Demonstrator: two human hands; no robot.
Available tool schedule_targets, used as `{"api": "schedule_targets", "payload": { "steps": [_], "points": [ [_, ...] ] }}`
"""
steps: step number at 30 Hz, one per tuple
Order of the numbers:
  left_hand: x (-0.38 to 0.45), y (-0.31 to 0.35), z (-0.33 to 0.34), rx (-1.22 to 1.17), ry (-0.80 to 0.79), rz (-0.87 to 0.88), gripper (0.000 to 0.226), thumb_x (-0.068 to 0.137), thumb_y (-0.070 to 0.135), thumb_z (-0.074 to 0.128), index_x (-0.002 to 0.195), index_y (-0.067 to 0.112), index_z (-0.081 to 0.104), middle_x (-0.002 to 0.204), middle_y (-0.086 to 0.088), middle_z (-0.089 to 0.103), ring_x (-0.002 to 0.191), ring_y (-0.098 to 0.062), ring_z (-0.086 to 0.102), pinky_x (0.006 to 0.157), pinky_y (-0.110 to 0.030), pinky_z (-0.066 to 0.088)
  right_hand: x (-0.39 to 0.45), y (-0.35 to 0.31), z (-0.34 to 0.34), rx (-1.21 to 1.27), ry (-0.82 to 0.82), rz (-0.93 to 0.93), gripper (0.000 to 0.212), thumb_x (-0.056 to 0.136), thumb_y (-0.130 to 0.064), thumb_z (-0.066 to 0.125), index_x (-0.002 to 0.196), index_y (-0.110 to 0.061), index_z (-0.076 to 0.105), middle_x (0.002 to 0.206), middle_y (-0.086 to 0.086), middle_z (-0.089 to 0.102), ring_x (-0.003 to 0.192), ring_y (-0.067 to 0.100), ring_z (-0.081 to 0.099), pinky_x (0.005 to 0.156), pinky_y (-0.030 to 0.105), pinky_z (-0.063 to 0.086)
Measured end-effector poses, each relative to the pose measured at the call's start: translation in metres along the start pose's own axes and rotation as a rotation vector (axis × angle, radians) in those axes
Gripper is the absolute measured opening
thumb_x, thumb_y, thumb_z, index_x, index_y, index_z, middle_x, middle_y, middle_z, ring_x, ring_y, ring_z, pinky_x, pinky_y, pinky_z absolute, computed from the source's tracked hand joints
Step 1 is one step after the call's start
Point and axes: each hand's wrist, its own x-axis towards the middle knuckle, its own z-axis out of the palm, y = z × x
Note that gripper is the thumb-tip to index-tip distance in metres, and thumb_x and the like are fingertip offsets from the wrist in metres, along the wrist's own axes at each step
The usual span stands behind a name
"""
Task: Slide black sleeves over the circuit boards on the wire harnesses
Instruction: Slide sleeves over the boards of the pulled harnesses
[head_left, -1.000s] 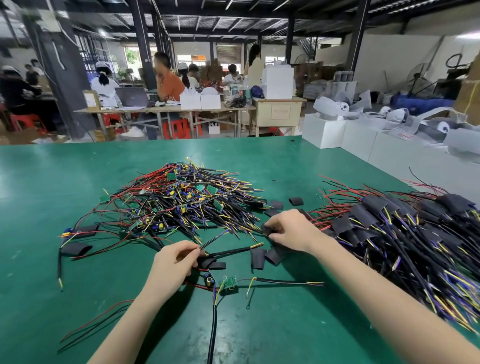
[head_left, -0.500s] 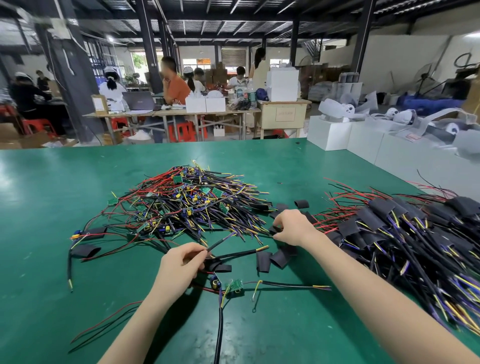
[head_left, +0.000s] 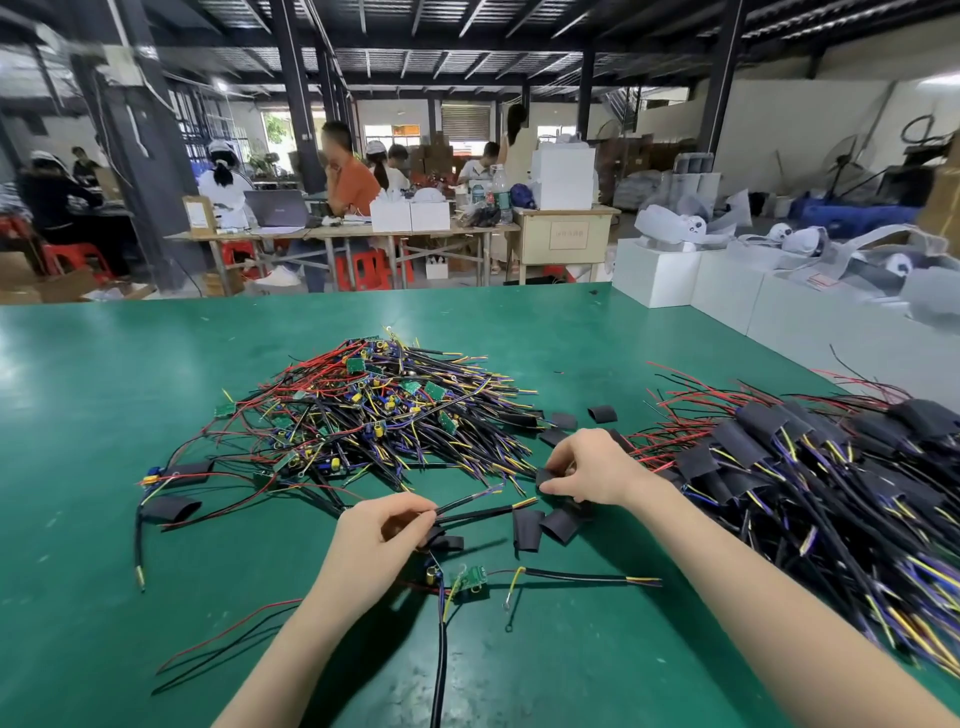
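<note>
A wire harness lies in front of me with its small green circuit board (head_left: 470, 581) bare on the green table (head_left: 130, 395). My left hand (head_left: 382, 538) pinches the black cables (head_left: 483, 512) of that harness just above the board. My right hand (head_left: 584, 475) pinches a black sleeve (head_left: 543, 477) from the loose sleeves beside it. Two more loose sleeves (head_left: 543, 525) lie between my hands. A pile of unsleeved harnesses (head_left: 379, 410) sits ahead, and a pile of sleeved harnesses (head_left: 810, 467) lies at the right.
Two sleeved harnesses (head_left: 174, 506) lie at the left of the table. White boxes (head_left: 727, 291) line the table's right edge. People work at tables (head_left: 332, 234) in the background.
My right hand has closed on a black sleeve among the loose ones. My left hand keeps its hold on the cables. The view has shifted slightly.
</note>
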Motion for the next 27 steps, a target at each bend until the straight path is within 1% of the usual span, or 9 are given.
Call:
{"api": "schedule_targets", "payload": {
  "steps": [2,4,5,9,12,15,17,22,27],
  "points": [
    [-0.001,0.002,0.001,0.023,0.005,0.022,0.013,0.087,0.009,0.068,0.081,0.018,0.074,0.071,0.007,0.071,0.066,-0.016,0.062,0.069,-0.024,0.048,-0.001,-0.003,-0.001,-0.119,-0.018,-0.047,0.03,0.077,-0.023,0.071,0.074,0.006,0.064,0.071,0.023,0.065,0.062,0.036,0.056,0.068,0.04,0.053],
    [-0.001,0.003,0.001,0.039,0.007,0.03,0.013,0.087,0.009,0.069,0.081,0.019,0.074,0.072,0.008,0.071,0.068,-0.018,0.062,0.069,-0.024,0.048,-0.002,-0.007,-0.003,-0.258,-0.024,-0.106,0.031,0.076,-0.021,0.068,0.058,-0.004,0.05,0.059,0.018,0.051,0.058,0.03,0.039,0.062,0.035,0.048],
    [-0.001,0.003,0.001,0.044,0.006,0.028,0.014,0.087,0.009,0.069,0.08,0.02,0.074,0.072,0.008,0.071,0.067,-0.018,0.062,0.068,-0.025,0.047,-0.002,-0.01,-0.004,-0.322,-0.023,-0.133,0.031,0.076,-0.021,0.066,0.057,-0.008,0.045,0.058,0.014,0.046,0.06,0.029,0.037,0.058,0.033,0.044],
    [-0.002,0.003,0.001,0.056,-0.003,0.026,0.018,0.088,0.01,0.068,0.079,0.026,0.072,0.071,0.009,0.07,0.066,-0.018,0.061,0.067,-0.026,0.047,-0.007,-0.017,-0.007,-0.433,0.002,-0.156,0.014,0.076,-0.02,0.061,0.068,-0.01,0.055,0.072,0.01,0.054,0.072,0.031,0.053,0.064,0.031,0.046],
    [-0.002,0.003,0.0,0.041,0.008,0.04,0.016,0.088,0.01,0.068,0.081,0.024,0.074,0.072,0.011,0.071,0.064,-0.011,0.061,0.066,-0.02,0.047,-0.02,-0.016,-0.009,-0.321,0.169,-0.184,0.015,0.078,-0.029,0.061,0.085,-0.016,0.066,0.086,0.0,0.061,0.084,0.022,0.058,0.069,0.029,0.044],
    [-0.001,0.005,0.0,-0.011,0.011,0.058,0.016,0.088,0.008,0.068,0.082,0.021,0.074,0.067,0.012,0.069,0.06,-0.003,0.059,0.064,-0.013,0.044,-0.044,-0.018,-0.008,-0.053,0.337,-0.241,0.008,0.074,-0.03,0.069,0.08,-0.025,0.067,0.077,-0.012,0.057,0.066,0.009,0.049,0.063,0.026,0.04],
    [-0.002,0.006,0.001,-0.032,0.002,0.073,0.016,0.088,0.008,0.068,0.084,0.022,0.074,0.067,0.011,0.069,0.061,-0.004,0.059,0.064,-0.014,0.044,-0.06,-0.02,-0.004,0.007,0.329,-0.287,0.009,0.074,-0.027,0.071,0.081,-0.023,0.067,0.078,-0.008,0.059,0.064,0.01,0.049,0.065,0.029,0.044],
    [-0.004,0.012,0.007,-0.028,-0.035,0.102,0.015,0.088,0.009,0.068,0.087,0.022,0.075,0.071,0.014,0.07,0.063,-0.01,0.061,0.063,-0.019,0.046,-0.077,-0.019,0.004,-0.028,0.297,-0.315,0.024,0.08,-0.021,0.069,0.102,-0.012,0.069,0.093,0.003,0.063,0.086,0.025,0.06,0.078,0.037,0.049],
    [-0.007,0.016,0.013,0.005,-0.07,0.11,0.016,0.088,0.009,0.068,0.085,0.023,0.075,0.072,0.014,0.07,0.063,-0.007,0.059,0.062,-0.015,0.044,-0.082,-0.024,0.007,-0.04,0.295,-0.405,0.026,0.078,-0.021,0.07,0.103,-0.013,0.07,0.096,0.002,0.064,0.086,0.023,0.062,0.075,0.033,0.052]
  ]
}}
